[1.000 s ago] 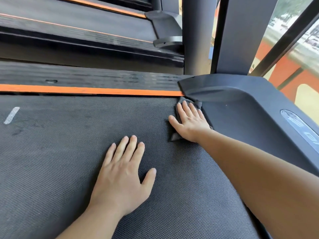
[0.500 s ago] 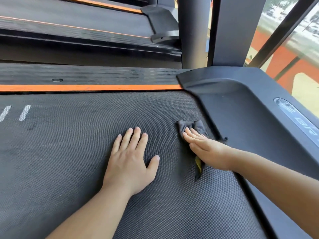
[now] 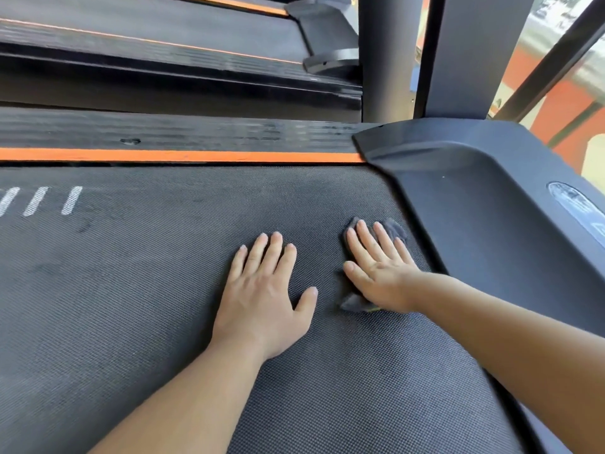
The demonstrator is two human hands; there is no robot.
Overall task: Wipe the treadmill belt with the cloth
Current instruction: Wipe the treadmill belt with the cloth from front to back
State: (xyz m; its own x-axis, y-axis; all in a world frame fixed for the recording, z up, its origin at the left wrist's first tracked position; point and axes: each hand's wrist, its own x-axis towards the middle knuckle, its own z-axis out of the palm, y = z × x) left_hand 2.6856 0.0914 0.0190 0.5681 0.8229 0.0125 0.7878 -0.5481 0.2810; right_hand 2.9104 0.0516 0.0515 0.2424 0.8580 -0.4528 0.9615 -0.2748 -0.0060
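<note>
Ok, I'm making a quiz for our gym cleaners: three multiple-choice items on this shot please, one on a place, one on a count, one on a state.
1. Where on the belt is the cloth?
A) at its far left
B) under the right hand, near the motor cover
C) lying loose and untouched, mid-belt

2. How many white dashes show on the belt?
A) one
B) three
C) six

3. The left hand is:
A) clenched in a fist
B) gripping the cloth
C) flat on the belt, fingers straight

Key: 1 B, grey cloth pokes out around the pressing hand; 2 B, three dashes at far left; 3 C, palm down on bare belt.
</note>
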